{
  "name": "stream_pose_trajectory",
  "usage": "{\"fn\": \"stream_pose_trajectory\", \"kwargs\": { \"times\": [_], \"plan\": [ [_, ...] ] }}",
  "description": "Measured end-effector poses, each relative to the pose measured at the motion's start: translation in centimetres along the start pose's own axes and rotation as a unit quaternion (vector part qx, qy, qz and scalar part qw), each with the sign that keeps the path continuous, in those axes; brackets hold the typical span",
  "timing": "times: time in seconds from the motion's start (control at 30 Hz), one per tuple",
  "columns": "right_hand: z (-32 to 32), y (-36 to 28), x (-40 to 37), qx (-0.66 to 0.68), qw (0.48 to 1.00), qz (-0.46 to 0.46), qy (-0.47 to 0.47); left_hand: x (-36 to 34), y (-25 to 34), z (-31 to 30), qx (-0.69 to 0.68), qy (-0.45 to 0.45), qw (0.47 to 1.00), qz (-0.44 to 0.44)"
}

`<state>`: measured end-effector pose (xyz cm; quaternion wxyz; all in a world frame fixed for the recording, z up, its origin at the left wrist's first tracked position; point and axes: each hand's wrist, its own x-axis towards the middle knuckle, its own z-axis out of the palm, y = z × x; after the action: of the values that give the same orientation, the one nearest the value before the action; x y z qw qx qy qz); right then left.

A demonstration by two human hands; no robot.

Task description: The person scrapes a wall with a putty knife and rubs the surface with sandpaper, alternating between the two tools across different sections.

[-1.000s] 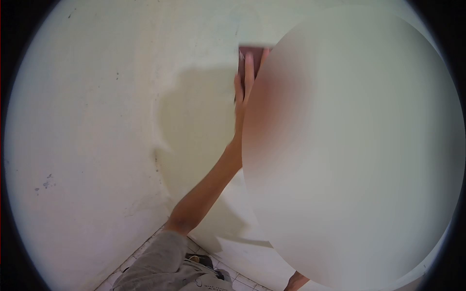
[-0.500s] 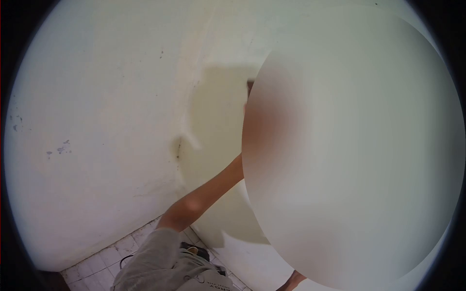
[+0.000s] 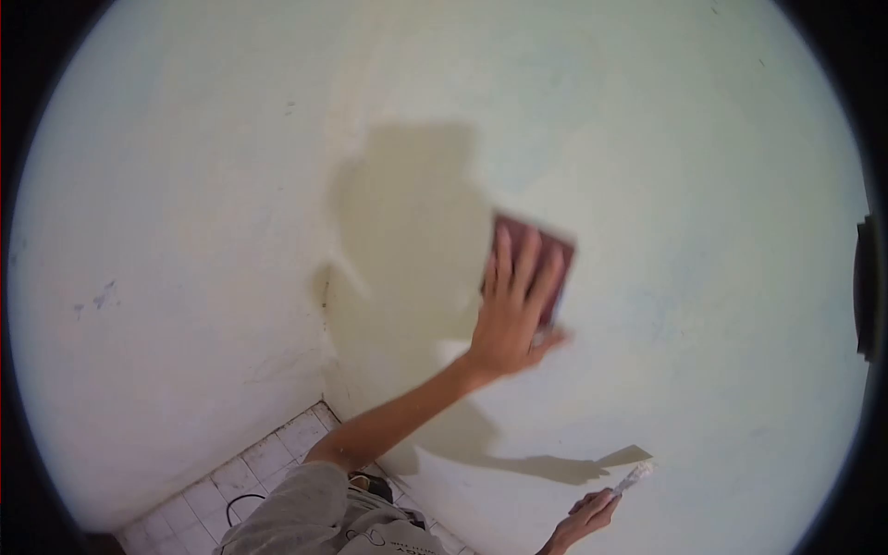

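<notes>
My left hand (image 3: 511,314) presses a dark reddish-brown flat sheet (image 3: 558,264) against the pale wall (image 3: 684,213), its fingers spread over the sheet and the thumb out to the right. The sheet looks like sandpaper and is slightly blurred. Lower right, my right hand (image 3: 592,518) is closed around a scraper-like tool (image 3: 635,476) with a whitish surface, which points up and to the right beside the wall.
White floor tiles (image 3: 203,499) meet the walls at the lower left. A dark object (image 3: 867,287) stands at the far right edge. Near my grey shirt, a black item (image 3: 375,486) and a thin black loop lie low. Shadows fall on the wall.
A blurred round patch hid both hands earlier; now they show, with the sheet and the tool. My left forearm reaches at a lower angle, and the view has shifted slightly.
</notes>
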<state>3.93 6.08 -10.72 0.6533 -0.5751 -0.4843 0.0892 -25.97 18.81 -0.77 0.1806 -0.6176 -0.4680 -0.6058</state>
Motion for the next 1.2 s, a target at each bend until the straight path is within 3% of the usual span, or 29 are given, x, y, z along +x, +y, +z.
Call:
{"fn": "stream_pose_trajectory", "kwargs": {
  "times": [0.03, 0.1, 0.2, 0.27, 0.3, 0.37, 0.43, 0.53, 0.6, 0.63, 0.73, 0.8, 0.87, 0.97, 1.1, 1.17, 1.2],
  "plan": [
    [-0.4, 0.7, -0.1, 0.005, 1.0, 0.024, 0.01, 3.6, 0.9, -0.8, -0.017, 0.063, 0.998, -0.019],
    [-0.1, 1.1, -0.2, 0.053, 0.997, 0.046, 0.015, 7.5, 3.2, -0.7, 0.007, 0.089, 0.996, 0.017],
    [1.2, -1.4, -1.1, 0.068, 0.996, 0.053, -0.006, 4.6, 8.0, 0.8, -0.02, -0.037, 0.993, 0.106],
    [0.8, -2.0, -1.5, 0.006, 0.999, -0.007, -0.044, -1.9, 9.8, 2.6, -0.046, -0.119, 0.982, 0.139],
    [0.2, -2.1, -1.7, -0.007, 0.999, -0.033, -0.04, -4.6, 9.0, 3.3, -0.028, -0.158, 0.978, 0.13],
    [-1.3, -2.1, -1.9, -0.034, 0.995, -0.091, -0.033, -6.2, 5.7, 3.2, 0.009, -0.153, 0.979, 0.137],
    [-2.5, -2.3, -2.5, -0.002, 0.999, -0.047, 0.001, -3.2, 4.7, 2.8, 0.039, -0.112, 0.982, 0.149],
    [-2.3, -1.5, -4.0, 0.012, 0.999, 0.031, 0.017, 6.4, 7.6, 2.8, -0.045, 0.063, 0.987, 0.14],
    [-2.3, -0.5, -3.8, 0.003, 0.999, 0.037, 0.019, 9.9, 9.6, 5.5, -0.008, 0.115, 0.971, 0.208],
    [-2.3, -0.3, -3.9, -0.001, 0.999, 0.041, 0.023, 9.6, 11.6, 6.9, -0.019, 0.096, 0.977, 0.192],
    [-2.7, -0.9, -5.1, -0.018, 0.999, 0.032, 0.037, 2.3, 15.6, 6.8, -0.061, -0.116, 0.965, 0.227],
    [-2.9, -0.2, -4.9, -0.047, 0.998, 0.021, 0.048, -4.2, 13.0, 8.7, -0.084, -0.193, 0.952, 0.222],
    [-3.9, 2.3, -5.4, -0.096, 0.993, -0.002, 0.074, -9.7, 7.7, 10.5, -0.013, -0.233, 0.953, 0.191],
    [-5.3, 4.7, -5.8, -0.08, 0.987, 0.037, 0.133, -7.9, 3.2, 11.8, 0.078, -0.163, 0.943, 0.279],
    [-6.2, 5.9, -5.2, -0.092, 0.981, 0.08, 0.151, 4.8, 6.8, 12.5, -0.02, 0.036, 0.964, 0.262],
    [-6.0, 5.8, -5.4, -0.084, 0.983, 0.074, 0.148, 6.4, 9.2, 12.9, -0.039, 0.081, 0.956, 0.279],
    [-5.3, 5.8, -4.7, -0.072, 0.984, 0.073, 0.146, 5.1, 10.0, 13.9, -0.044, 0.028, 0.959, 0.28]
  ]
}}
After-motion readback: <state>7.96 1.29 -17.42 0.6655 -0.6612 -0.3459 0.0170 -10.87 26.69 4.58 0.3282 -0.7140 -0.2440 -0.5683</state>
